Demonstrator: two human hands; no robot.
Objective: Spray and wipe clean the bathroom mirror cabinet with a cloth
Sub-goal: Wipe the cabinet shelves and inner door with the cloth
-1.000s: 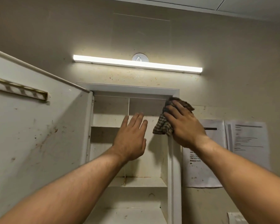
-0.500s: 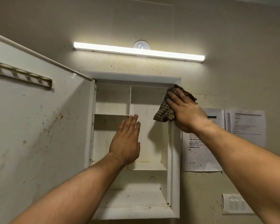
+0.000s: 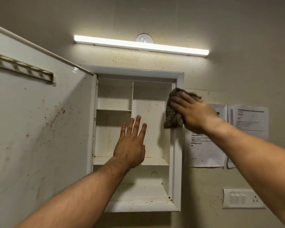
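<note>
on cabinet frame (image 3: pixel 177 162): right hand (image 3: pixel 194 111) presses cloth (image 3: pixel 172 117)

White wall cabinet (image 3: pixel 176 178), stained bare shelves (image 3: pixel 155 162) inside.

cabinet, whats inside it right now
The cabinet shows only bare, stained shelves and a vertical divider; no items on any visible shelf. The left hand covers part of the middle section, and the right hand presses the cloth on the right frame.

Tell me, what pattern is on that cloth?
The cloth is checked, brown and cream, seen from the head camera.
</note>
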